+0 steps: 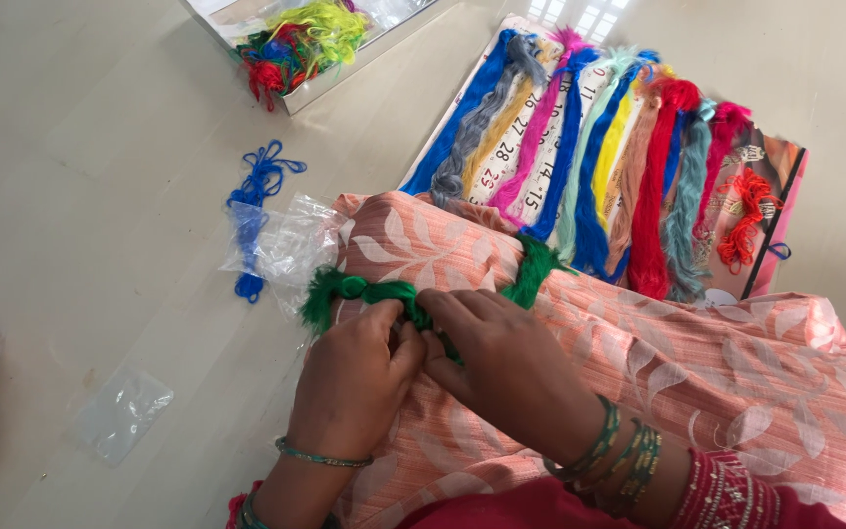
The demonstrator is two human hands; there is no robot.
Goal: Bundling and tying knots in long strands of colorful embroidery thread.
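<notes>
A green yarn skein [364, 290] lies across my knee, which is covered in peach leaf-patterned cloth [697, 372]. My left hand [354, 377] pinches the skein near its middle with thumb and fingers. Right beside it, my right hand [501, 358] grips the same green skein, and the fingertips of both hands meet on it. The skein's far end [533, 269] drapes over the knee's right side. Both wrists wear green bangles.
Many coloured yarn skeins [589, 157] lie in a row on a printed sheet on the floor. A blue yarn skein [252, 211] rests by a clear plastic bag [291, 245]. A box of mixed yarn [305, 44] stands at the top. Another clear bag [121, 411] lies lower left.
</notes>
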